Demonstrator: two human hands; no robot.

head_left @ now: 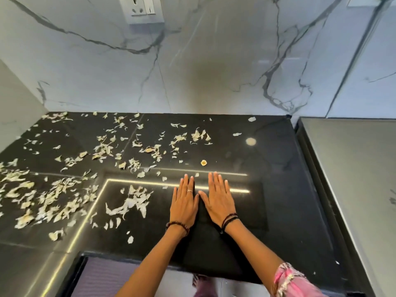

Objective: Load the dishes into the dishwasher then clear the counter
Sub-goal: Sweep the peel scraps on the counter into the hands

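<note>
Both my hands lie flat, palms down, on the black worktop (278, 189), fingers straight and held together, gripping nothing. My left hand (184, 202) wears a ring and a dark beaded bracelet at the wrist; my right hand (218, 198) sits just beside it, thumbs nearly touching, with dark cords around that wrist. They rest toward the middle of the worktop, a little nearer its front edge than the back.

Pale dry peelings (64, 189) (papery, maybe garlic or onion skin, I cannot tell which) are scattered over the left half of the worktop, thickest toward the left edge and thinning out toward the back edge. One clump of skins (130, 203) lies near my left hand, to its left. A small yellowish bit (203, 162) sits alone beyond my fingertips.

The marbled wall (214, 61) rises from the back edge, with a socket plate (141, 8) at its top. A pink sleeve (293, 281) covers my right upper arm. A grey steel surface (353, 168) adjoins the right edge.
</note>
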